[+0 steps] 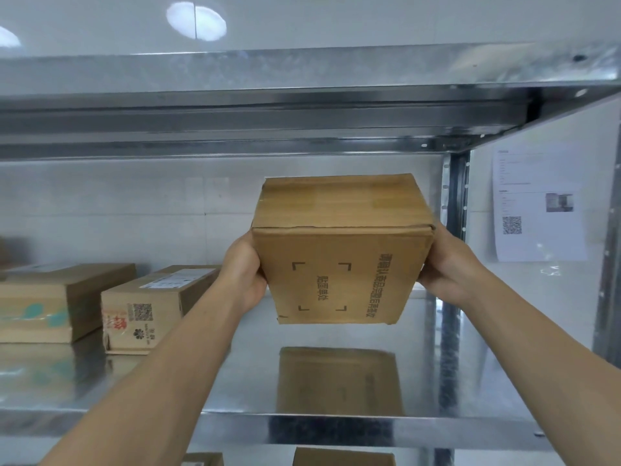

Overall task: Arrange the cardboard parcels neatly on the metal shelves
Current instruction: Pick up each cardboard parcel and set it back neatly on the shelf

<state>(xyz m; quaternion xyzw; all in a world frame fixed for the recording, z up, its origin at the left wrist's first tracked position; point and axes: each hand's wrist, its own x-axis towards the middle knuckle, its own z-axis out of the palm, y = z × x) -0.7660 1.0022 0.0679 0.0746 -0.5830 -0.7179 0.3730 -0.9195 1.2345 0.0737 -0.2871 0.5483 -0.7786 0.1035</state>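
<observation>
Now gripped between left hand (243, 270) and right hand (450, 267), cardboard parcel (339, 250) hanging clear above metal shelf (336, 423) near its right front corner. Open room beneath; two parcels (151, 307) toward left edge, leftmost cut off.

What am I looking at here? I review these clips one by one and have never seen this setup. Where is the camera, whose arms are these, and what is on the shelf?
There is no machine: a person works with bare hands, and the one picture comes from a wide-angle camera on their head, looking forward and down along their arms.

The left hand and right hand grip opposite sides of a plain cardboard box with printed text on its near face. It is held in the air above the metal shelf; the brown patch beneath it is its reflection in the shiny surface.

Two parcels already rest on that shelf to the left: a box with a QR code and, beside it, a box with teal markings. Another shelf runs overhead. More boxes peek out below. A printed sheet hangs on the wall at right.
</observation>
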